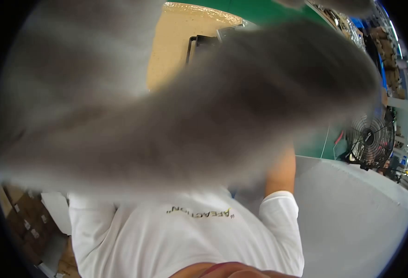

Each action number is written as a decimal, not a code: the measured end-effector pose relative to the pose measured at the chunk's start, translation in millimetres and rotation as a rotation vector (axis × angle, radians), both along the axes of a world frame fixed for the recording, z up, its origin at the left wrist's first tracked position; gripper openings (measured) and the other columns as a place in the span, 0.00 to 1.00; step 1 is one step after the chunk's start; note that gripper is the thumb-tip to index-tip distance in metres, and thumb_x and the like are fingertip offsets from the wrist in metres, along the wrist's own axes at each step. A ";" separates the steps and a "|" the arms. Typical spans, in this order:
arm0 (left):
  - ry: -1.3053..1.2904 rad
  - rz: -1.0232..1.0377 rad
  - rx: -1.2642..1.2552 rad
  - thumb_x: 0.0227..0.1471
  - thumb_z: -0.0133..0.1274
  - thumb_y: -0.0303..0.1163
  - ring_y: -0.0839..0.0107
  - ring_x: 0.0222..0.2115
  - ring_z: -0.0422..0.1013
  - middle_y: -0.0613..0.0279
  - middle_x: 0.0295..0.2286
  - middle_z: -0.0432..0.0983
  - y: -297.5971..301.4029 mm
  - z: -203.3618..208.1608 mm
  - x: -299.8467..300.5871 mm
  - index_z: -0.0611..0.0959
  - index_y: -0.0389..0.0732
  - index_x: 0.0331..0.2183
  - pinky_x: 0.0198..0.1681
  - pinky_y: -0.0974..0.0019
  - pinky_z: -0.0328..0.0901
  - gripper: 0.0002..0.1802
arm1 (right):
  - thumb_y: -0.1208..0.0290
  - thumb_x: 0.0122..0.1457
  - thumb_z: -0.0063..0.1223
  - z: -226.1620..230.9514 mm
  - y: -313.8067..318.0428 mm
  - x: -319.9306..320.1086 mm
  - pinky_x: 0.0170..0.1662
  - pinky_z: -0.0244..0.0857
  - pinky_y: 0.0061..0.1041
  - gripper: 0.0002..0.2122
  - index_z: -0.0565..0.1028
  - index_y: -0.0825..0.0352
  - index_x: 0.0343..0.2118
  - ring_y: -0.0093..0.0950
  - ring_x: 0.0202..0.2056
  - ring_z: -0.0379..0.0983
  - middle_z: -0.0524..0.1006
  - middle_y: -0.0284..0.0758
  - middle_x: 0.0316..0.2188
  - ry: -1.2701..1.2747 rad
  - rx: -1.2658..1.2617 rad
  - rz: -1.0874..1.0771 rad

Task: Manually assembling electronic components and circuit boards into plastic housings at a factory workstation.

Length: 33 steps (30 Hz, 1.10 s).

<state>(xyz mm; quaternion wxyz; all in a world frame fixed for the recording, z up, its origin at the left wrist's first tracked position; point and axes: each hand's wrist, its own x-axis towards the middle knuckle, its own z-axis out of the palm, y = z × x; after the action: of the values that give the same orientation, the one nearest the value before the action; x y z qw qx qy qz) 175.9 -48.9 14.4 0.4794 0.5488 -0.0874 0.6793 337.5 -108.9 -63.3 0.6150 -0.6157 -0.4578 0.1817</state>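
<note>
We have a large blurred grey-brown shape (213, 106) right up against the lens, stretching from 9 o'clock across the centre to 2 o'clock; it is too smeared for us to tell whether it is a hand or an object. A paler grey blur (83, 55) adjoins it at 10 o'clock. Our right forearm (280, 171), bare below a short white sleeve (283, 217), rises at 4 o'clock and disappears behind the big shape. We cannot make out the left hand or the right hand clearly, so we cannot tell whether either is spread, closed or holding something.

Beyond the blur, at 12 o'clock, a black frame-like piece (190, 51) lies by a tan surface (167, 41) with a shiny edge, and a green surface (259, 11) borders that. A round black fan (370, 135) stands at 3 o'clock, above a broad grey surface (352, 213) at 4 o'clock. Brown cartons (30, 208) sit at 8 o'clock; our white shirt (190, 236) fills 6 o'clock.
</note>
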 end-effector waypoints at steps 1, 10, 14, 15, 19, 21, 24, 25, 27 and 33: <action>0.024 0.070 0.009 0.60 0.55 0.26 0.66 0.43 0.77 0.62 0.45 0.81 20.1 -6.8 -24.5 0.79 0.40 0.54 0.52 0.62 0.70 0.19 | 0.88 0.52 0.58 -5.6 8.0 -8.4 0.39 0.69 0.21 0.12 0.83 0.67 0.37 0.26 0.33 0.74 0.80 0.33 0.39 0.005 0.010 0.059; 1.072 0.157 0.302 0.49 0.63 0.33 0.63 0.38 0.72 0.60 0.37 0.78 46.3 -22.9 -19.5 0.86 0.43 0.41 0.47 0.62 0.68 0.15 | 0.82 0.54 0.66 -2.0 -8.0 10.5 0.40 0.69 0.23 0.07 0.82 0.68 0.35 0.25 0.33 0.73 0.80 0.33 0.42 -0.205 0.234 -0.196; 1.473 0.236 0.650 0.44 0.67 0.38 0.57 0.40 0.71 0.60 0.37 0.77 17.3 -53.4 -7.6 0.89 0.44 0.37 0.49 0.59 0.68 0.15 | 0.79 0.58 0.63 -3.5 -7.3 18.6 0.40 0.69 0.25 0.05 0.80 0.69 0.37 0.25 0.34 0.74 0.80 0.35 0.43 -0.273 0.324 -0.273; 1.476 0.212 0.714 0.44 0.67 0.38 0.57 0.40 0.71 0.60 0.37 0.77 24.9 -57.0 -7.8 0.89 0.44 0.37 0.49 0.59 0.68 0.15 | 0.79 0.58 0.63 -6.4 -7.5 15.5 0.40 0.69 0.25 0.05 0.80 0.69 0.37 0.25 0.34 0.74 0.80 0.35 0.43 -0.254 0.342 -0.329; 1.333 -0.074 0.293 0.44 0.69 0.29 0.65 0.40 0.74 0.61 0.41 0.78 44.7 -66.1 -7.1 0.89 0.41 0.35 0.45 0.65 0.70 0.12 | 0.73 0.65 0.58 -12.4 -9.2 13.3 0.40 0.71 0.24 0.08 0.76 0.71 0.42 0.27 0.37 0.75 0.79 0.38 0.44 0.225 0.119 -0.078; 1.385 -0.100 0.160 0.44 0.69 0.27 0.67 0.40 0.74 0.61 0.42 0.78 50.0 -58.4 -0.5 0.88 0.40 0.36 0.44 0.67 0.70 0.13 | 0.72 0.67 0.56 -6.6 -12.5 9.8 0.42 0.71 0.24 0.09 0.75 0.72 0.44 0.28 0.39 0.76 0.79 0.39 0.45 0.318 0.111 -0.015; 1.502 -0.190 -0.280 0.45 0.68 0.22 0.72 0.39 0.75 0.60 0.44 0.79 60.9 -50.2 8.9 0.87 0.36 0.39 0.43 0.72 0.70 0.15 | 0.69 0.72 0.49 1.1 -17.2 0.7 0.48 0.73 0.24 0.12 0.71 0.74 0.48 0.32 0.47 0.78 0.79 0.43 0.45 0.593 0.047 0.183; 1.500 -0.189 -0.288 0.45 0.68 0.22 0.72 0.39 0.75 0.60 0.44 0.79 62.0 -53.4 8.8 0.87 0.36 0.39 0.43 0.72 0.70 0.15 | 0.69 0.72 0.49 0.7 -16.0 -1.4 0.48 0.73 0.24 0.12 0.71 0.74 0.48 0.32 0.47 0.78 0.79 0.43 0.45 0.593 0.041 0.187; 1.330 -0.160 -0.319 0.47 0.66 0.22 0.75 0.35 0.74 0.60 0.40 0.80 61.6 -66.3 7.6 0.86 0.36 0.44 0.40 0.74 0.70 0.18 | 0.70 0.71 0.49 -0.4 -12.5 -6.7 0.49 0.74 0.26 0.11 0.72 0.73 0.48 0.33 0.48 0.78 0.79 0.44 0.46 0.560 0.026 0.191; 1.080 -0.376 -0.447 0.51 0.63 0.21 0.76 0.31 0.75 0.59 0.34 0.82 69.6 -68.2 -0.9 0.83 0.36 0.51 0.38 0.76 0.70 0.23 | 0.74 0.71 0.49 -22.1 0.3 -11.7 0.51 0.77 0.31 0.09 0.71 0.73 0.48 0.35 0.50 0.78 0.78 0.44 0.46 0.664 0.152 0.229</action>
<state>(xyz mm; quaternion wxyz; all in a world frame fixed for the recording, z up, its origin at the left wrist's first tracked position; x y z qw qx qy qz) 175.0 20.7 -53.9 0.6709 0.6769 0.2171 0.2109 325.8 -108.6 -85.5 0.7501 -0.4201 -0.3113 0.4050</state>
